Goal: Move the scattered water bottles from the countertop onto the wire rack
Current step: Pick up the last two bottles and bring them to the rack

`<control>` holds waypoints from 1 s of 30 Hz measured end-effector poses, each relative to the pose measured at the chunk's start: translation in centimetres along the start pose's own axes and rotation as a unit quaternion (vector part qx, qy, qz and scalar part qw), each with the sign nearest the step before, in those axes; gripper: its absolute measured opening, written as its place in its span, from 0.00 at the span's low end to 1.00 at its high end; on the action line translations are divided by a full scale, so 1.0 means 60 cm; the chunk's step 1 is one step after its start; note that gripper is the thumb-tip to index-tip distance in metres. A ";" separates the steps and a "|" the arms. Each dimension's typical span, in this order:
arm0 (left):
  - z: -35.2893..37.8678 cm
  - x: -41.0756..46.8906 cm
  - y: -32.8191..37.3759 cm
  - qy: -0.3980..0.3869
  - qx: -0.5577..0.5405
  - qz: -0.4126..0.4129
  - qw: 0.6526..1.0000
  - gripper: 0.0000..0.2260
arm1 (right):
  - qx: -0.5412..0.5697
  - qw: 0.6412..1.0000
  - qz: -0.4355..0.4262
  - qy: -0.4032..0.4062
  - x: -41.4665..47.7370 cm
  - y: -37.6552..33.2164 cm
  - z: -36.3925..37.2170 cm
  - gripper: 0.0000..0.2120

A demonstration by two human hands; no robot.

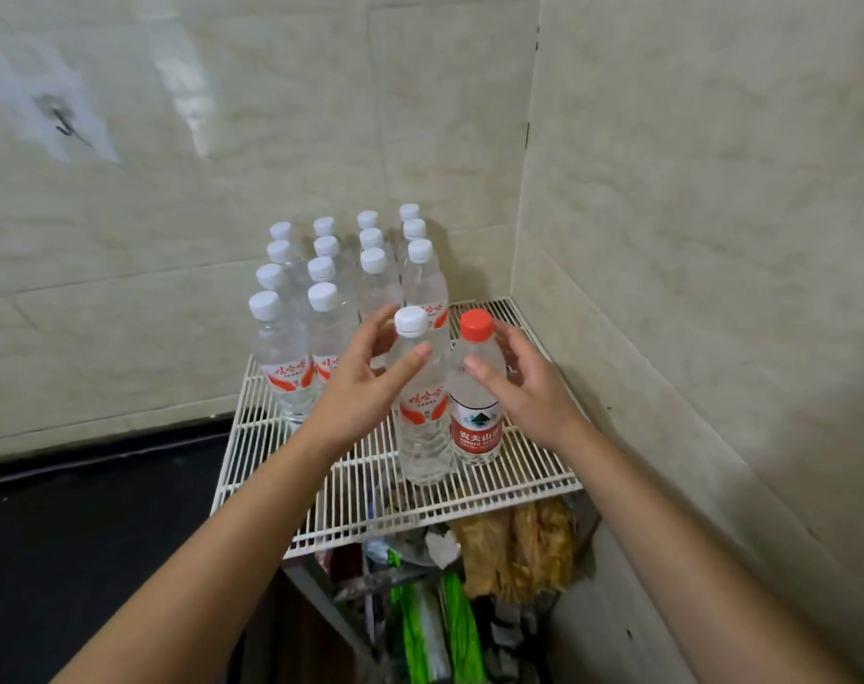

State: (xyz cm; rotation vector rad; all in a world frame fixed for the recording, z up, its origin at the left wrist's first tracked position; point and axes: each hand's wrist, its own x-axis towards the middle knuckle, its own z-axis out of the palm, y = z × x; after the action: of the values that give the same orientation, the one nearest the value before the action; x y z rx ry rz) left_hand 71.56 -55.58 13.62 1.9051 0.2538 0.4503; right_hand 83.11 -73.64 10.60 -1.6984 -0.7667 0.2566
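Note:
A white wire rack (519, 478) stands in the tiled corner. Several white-capped water bottles (321, 313) stand in rows on its back left. At the front, a white-capped bottle (422, 436) and a red-capped bottle (475, 427) stand upright side by side on the rack. My left hand (366, 382) holds the white-capped bottle at its shoulder, thumb in front and fingers behind. On the red-capped bottle's shoulder, my right hand (524, 387) grips the same way from the right.
A dark countertop (99, 535) lies to the left of the rack. Tiled walls (691, 239) close in behind and on the right. Under the rack sit green packets (462, 629) and brown dried food (519, 550).

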 end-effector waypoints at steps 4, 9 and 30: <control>-0.012 0.027 0.040 0.006 0.104 0.101 0.989 0.19 | -0.090 0.994 -0.047 0.028 0.016 -0.038 -0.017 0.14; -0.020 0.046 0.060 -0.006 0.229 0.152 0.961 0.14 | -0.142 0.989 -0.047 -0.018 0.052 -0.065 -0.026 0.17; -0.092 0.134 0.094 -0.038 0.393 0.127 0.910 0.15 | -0.194 0.979 -0.057 -0.019 0.137 -0.069 0.003 0.18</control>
State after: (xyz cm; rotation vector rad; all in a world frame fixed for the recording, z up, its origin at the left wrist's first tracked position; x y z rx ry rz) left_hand 76.27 -49.90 22.15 2.7640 0.1408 0.4869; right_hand 87.78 -68.12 16.26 -2.0101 -0.9876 0.0592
